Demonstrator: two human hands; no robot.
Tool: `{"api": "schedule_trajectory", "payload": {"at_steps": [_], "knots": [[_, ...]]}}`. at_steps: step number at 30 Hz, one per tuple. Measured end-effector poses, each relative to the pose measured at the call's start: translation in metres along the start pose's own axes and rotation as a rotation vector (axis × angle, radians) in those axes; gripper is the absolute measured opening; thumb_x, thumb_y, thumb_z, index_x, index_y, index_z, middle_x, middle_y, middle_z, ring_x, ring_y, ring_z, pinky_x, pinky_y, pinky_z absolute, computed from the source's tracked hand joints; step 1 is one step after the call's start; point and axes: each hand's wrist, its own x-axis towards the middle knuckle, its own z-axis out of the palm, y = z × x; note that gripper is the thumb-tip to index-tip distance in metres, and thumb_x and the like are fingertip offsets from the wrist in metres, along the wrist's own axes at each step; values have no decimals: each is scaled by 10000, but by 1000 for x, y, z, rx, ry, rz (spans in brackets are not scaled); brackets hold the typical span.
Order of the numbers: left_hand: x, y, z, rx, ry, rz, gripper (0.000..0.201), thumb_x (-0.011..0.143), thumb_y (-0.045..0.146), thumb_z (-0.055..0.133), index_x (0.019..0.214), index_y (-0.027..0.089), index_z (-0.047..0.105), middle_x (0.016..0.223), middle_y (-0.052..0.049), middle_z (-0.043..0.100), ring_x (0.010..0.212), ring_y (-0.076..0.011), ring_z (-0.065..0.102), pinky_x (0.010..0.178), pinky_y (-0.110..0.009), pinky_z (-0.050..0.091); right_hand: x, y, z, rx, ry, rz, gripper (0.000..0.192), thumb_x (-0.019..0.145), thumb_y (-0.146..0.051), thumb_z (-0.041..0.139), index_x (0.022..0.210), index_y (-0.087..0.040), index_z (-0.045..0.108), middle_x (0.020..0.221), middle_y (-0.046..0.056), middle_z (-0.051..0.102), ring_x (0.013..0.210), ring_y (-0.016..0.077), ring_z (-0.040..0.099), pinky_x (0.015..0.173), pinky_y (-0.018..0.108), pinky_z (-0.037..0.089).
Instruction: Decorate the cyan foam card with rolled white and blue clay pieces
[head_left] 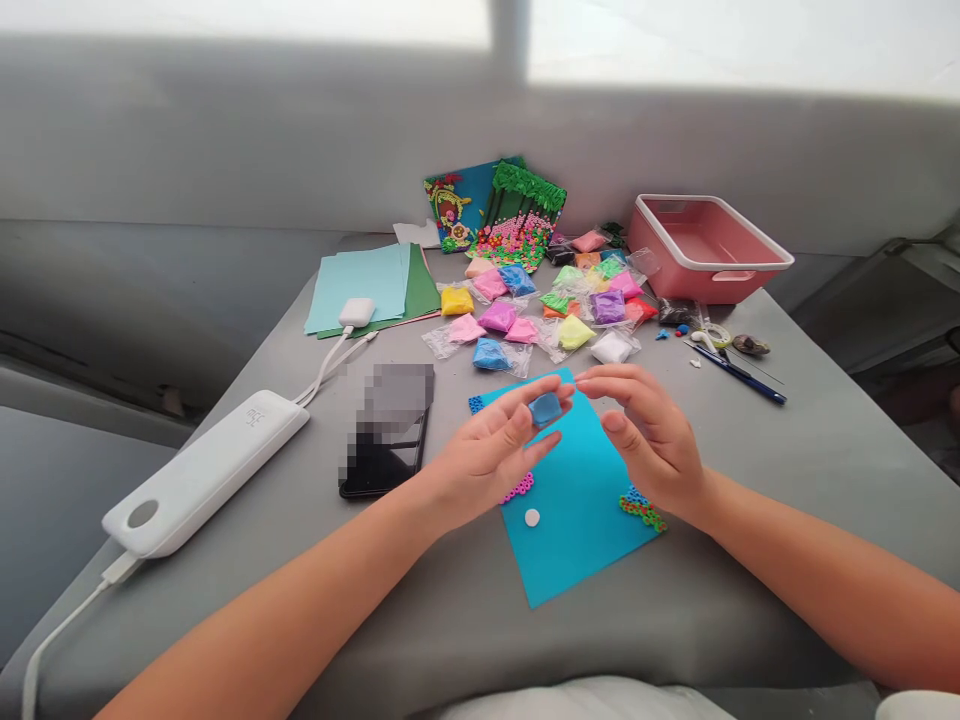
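Note:
My left hand point(495, 440) holds a small lump of blue modelling clay point(546, 408) between its thumb and fingers. Facing it, my right hand point(651, 440) is curved with thumb and fingers apart and nothing visible in it; its fingertips come close to the left fingertips. Below both hands lies a bright blue sheet point(574, 530). On the sheet are a white disc point(532, 518), a cluster of pink rings point(517, 488) at the left edge and green, red and blue rings point(643, 510) at the right edge. Part of the sheet is hidden by my hands.
Several clay packets point(499, 317) spread across the back. A pink basket point(712, 250) stands back right, near a blue pen-like tool point(739, 373). Decorated pictures point(517, 215) lean at the rear. Left are coloured sheets point(356, 275), a phone point(386, 450) and a corded power bank point(210, 470).

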Motion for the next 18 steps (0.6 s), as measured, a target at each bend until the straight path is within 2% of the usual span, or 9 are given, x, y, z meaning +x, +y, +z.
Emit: {"api": "schedule_trajectory", "payload": {"at_steps": [2, 3, 5, 8, 10, 12, 14, 16, 18], "knots": [[-2, 0, 2, -43, -130, -6, 532, 902, 566, 702, 1361, 297, 680, 1570, -56, 536, 1516, -258, 376, 1206, -370, 312, 0, 1, 2, -74, 9, -62, 337, 996, -267, 619, 1331, -234, 620, 1298, 145, 639, 1257, 247, 622, 1041, 421, 569], [-4, 0, 3, -51, -195, -31, 578, 920, 599, 655, 1411, 294, 642, 1607, -61, 494, 1534, -275, 342, 1213, -387, 287, 1, 2, 2, -125, -10, -116, 401, 963, -273, 674, 1356, -224, 605, 1351, 167, 612, 1293, 267, 605, 1065, 444, 561], [-6, 1, 5, -60, -271, -86, 690, 918, 668, 600, 1501, 302, 545, 1570, -82, 540, 1497, -300, 397, 1192, -427, 288, 1, 3, 4, -201, -108, -245, 473, 922, -252, 734, 1372, -199, 596, 1391, 188, 612, 1346, 295, 582, 1111, 475, 542], [-6, 0, 4, -91, -218, -125, 820, 905, 678, 613, 1604, 339, 351, 1375, -72, 709, 1381, -283, 547, 1181, -459, 278, 1, 4, 5, -189, -221, -343, 354, 942, -151, 691, 1293, -160, 643, 1248, 156, 731, 1278, 272, 655, 1105, 448, 564], [-4, 0, 2, -108, -131, -122, 867, 898, 625, 666, 1619, 313, 297, 1298, -68, 755, 1313, -265, 617, 1194, -451, 271, 2, 3, 3, -180, -178, -307, 282, 947, -132, 681, 1227, -157, 673, 1145, 133, 777, 1165, 242, 722, 1038, 397, 611], [-1, -1, 0, -120, -57, -104, 843, 893, 541, 721, 1589, 249, 346, 1292, -97, 759, 1270, -262, 658, 1196, -440, 297, 4, 2, 0, -209, -92, -232, 243, 939, -148, 701, 1180, -176, 697, 1082, 112, 796, 1047, 217, 764, 943, 345, 650], [0, -2, 0, -117, -10, -89, 733, 888, 453, 759, 1505, 192, 461, 1267, -129, 768, 1245, -268, 683, 1190, -434, 334, 4, -1, -4, -232, -39, -175, 208, 935, -142, 705, 1134, -202, 717, 1007, 76, 809, 913, 181, 783, 841, 288, 668], [1, -3, 1, -89, -10, -92, 600, 880, 392, 784, 1399, 174, 577, 1209, -132, 791, 1230, -272, 697, 1182, -429, 361, 5, -4, -7, -234, -24, -168, 199, 940, -106, 683, 1100, -216, 726, 946, 48, 813, 837, 156, 784, 787, 252, 667], [0, -3, 3, -72, -48, -102, 504, 881, 382, 785, 1327, 189, 652, 1180, -115, 802, 1227, -271, 700, 1174, -420, 378, 4, -6, -9, -233, -40, -219, 255, 955, -60, 628, 1136, -217, 716, 949, 50, 814, 875, 156, 790, 819, 253, 667]]}}
